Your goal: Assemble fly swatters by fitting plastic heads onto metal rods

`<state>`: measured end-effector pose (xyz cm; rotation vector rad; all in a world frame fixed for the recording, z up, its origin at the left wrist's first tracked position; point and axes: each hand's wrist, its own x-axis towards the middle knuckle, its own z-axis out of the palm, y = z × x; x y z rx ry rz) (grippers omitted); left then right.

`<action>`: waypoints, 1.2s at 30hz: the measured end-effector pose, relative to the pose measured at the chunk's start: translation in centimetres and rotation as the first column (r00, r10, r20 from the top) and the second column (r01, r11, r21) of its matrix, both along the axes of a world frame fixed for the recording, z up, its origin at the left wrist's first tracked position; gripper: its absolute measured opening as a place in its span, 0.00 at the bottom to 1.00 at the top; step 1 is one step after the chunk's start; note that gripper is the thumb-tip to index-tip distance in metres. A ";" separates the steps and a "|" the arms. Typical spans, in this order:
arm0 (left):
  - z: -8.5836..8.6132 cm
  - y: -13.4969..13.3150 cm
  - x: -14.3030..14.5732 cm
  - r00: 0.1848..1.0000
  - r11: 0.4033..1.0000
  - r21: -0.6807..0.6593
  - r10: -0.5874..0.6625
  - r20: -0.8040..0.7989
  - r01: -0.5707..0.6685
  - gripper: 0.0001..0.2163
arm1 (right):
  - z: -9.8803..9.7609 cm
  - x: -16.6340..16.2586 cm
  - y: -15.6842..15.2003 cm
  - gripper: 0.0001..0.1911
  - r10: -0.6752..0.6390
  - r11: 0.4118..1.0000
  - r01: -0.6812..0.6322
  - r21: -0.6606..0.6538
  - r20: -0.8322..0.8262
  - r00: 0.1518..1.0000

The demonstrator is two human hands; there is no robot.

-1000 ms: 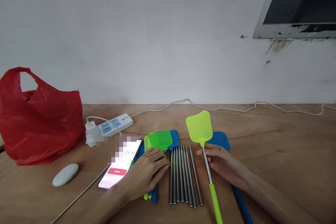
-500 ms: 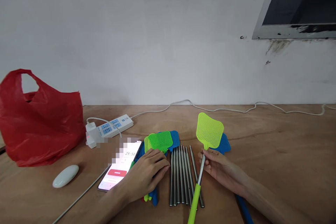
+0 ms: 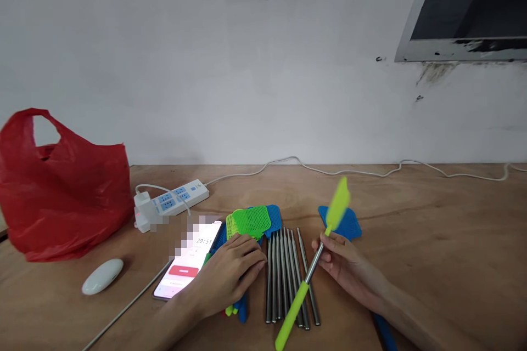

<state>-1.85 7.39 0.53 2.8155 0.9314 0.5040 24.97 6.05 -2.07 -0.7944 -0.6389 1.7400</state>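
Observation:
My right hand (image 3: 343, 260) pinches a yellow-green fly swatter (image 3: 292, 312) by the metal rod just below its head. The head is turned nearly edge-on and blurred, and the handle slants down to the left, over metal rods. My left hand (image 3: 236, 263) rests palm down, fingers loosely bent and apart, over a pile of mesh swatter heads (image 3: 251, 220) in green and blue. Coloured handle ends (image 3: 242, 309) show beneath that hand. Several bare metal rods (image 3: 284, 279) lie side by side between my hands. Behind my right hand lies a blue swatter head (image 3: 348, 225).
A lit phone (image 3: 187, 266) lies beside my left forearm. A white oval object (image 3: 102, 276), a power strip (image 3: 181, 197) with a plugged-in charger, and a red plastic bag (image 3: 66, 192) stand to the left. A white cable (image 3: 349, 172) runs along the wall.
The yellow-green swatter has rolled in my right hand, from face-on to nearly edge-on. Its handle end has swung left, uncovering more of the blue head behind. My left hand has stayed still.

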 end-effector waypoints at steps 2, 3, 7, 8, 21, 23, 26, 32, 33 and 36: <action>0.0 0.0 0.0 1.000 1.000 -0.004 0.002 -0.009 -0.002 0.12 | 0.3 -0.3 -0.2 0.11 0.013 1.000 -0.013 0.004 -0.017 1.000; 0.0 0.1 0.0 1.000 1.000 -0.004 0.004 -0.012 -0.004 0.12 | 0.5 -0.4 -0.3 0.12 0.031 0.999 -0.031 0.010 -0.015 0.999; 0.0 0.0 0.1 1.000 1.000 -0.001 0.005 -0.017 -0.005 0.13 | 0.6 -0.6 -0.4 0.15 0.092 0.995 -0.093 0.032 0.034 0.995; 0.0 0.0 0.1 1.000 1.000 -0.001 0.003 -0.018 -0.003 0.13 | 0.6 -0.6 -0.4 0.15 0.097 0.994 -0.099 0.039 0.049 0.994; -0.1 0.0 -0.1 0.999 0.999 0.026 0.038 0.022 -0.039 0.11 | -0.5 -0.6 0.5 0.26 0.205 0.976 -0.210 0.054 0.076 0.976; -0.4 0.0 -0.2 0.994 0.995 0.054 0.080 0.076 -0.084 0.11 | -0.6 -0.5 0.6 0.26 0.247 0.967 -0.251 0.040 0.093 0.965; -0.9 0.2 -0.4 0.967 0.977 0.103 0.165 0.196 -0.187 0.16 | -0.3 -0.3 0.1 0.23 0.342 0.939 -0.344 -0.007 0.131 0.931; -0.8 0.5 -0.8 0.928 0.984 0.016 0.163 0.334 -0.178 0.18 | 0.1 -0.4 -0.9 0.23 0.539 0.841 -0.540 -0.033 0.137 0.831; -0.7 0.4 -0.8 0.920 0.988 -0.023 0.149 0.362 -0.151 0.16 | 0.1 -0.5 -0.9 0.23 0.553 0.831 -0.555 -0.022 0.131 0.823; -0.2 0.3 -0.7 0.889 0.982 -0.158 0.160 0.429 -0.101 0.10 | 0.2 -0.7 -0.9 0.21 0.595 0.798 -0.602 0.017 0.129 0.793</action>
